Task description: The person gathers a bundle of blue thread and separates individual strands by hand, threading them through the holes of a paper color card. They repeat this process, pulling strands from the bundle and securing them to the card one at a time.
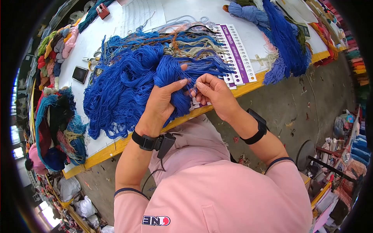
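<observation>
Royal-blue yarn bundle (171, 77), loose-stranded, gripped by left hand (161, 103).

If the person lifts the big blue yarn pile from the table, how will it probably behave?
The blue yarn pile would likely sag and droop, since its loose strands already hang over the table edge. It probably feels light for its bulk. Strands look tangled, so neighbours may drag along; the left hand grips one bundle while the right hand pinches a strand.
</observation>
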`<action>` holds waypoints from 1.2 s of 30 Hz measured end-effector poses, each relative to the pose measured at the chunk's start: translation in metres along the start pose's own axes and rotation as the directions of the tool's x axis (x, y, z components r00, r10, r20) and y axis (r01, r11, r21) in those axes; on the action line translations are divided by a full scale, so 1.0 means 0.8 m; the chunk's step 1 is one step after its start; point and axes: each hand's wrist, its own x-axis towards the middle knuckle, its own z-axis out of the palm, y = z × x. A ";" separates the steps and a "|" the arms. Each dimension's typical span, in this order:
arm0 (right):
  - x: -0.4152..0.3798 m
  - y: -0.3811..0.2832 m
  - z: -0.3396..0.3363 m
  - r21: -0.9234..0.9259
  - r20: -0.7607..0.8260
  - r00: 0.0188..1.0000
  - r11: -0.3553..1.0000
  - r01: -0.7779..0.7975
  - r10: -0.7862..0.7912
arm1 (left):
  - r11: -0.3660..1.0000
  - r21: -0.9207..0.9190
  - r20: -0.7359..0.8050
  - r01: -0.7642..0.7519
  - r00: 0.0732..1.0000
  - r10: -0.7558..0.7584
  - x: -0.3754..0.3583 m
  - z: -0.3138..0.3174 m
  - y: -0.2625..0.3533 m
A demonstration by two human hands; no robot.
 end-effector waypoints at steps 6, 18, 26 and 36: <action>0.000 0.002 0.002 -0.009 -0.020 1.000 1.000 -0.006 0.006 | 1.000 -0.002 -0.018 -0.015 1.000 0.015 -0.002 -0.004 0.000; -0.002 0.004 0.002 -0.055 -0.006 1.000 0.998 0.027 -0.027 | 1.000 0.014 0.024 0.002 1.000 -0.003 -0.006 -0.007 0.005; -0.004 0.002 0.001 -0.023 -0.028 0.999 1.000 0.014 -0.015 | 1.000 0.008 0.026 0.021 0.999 -0.022 -0.006 -0.007 0.008; 0.004 0.010 0.000 -0.098 -0.018 1.000 0.995 0.023 -0.024 | 0.990 0.134 0.001 -0.048 0.999 0.049 -0.002 -0.007 0.000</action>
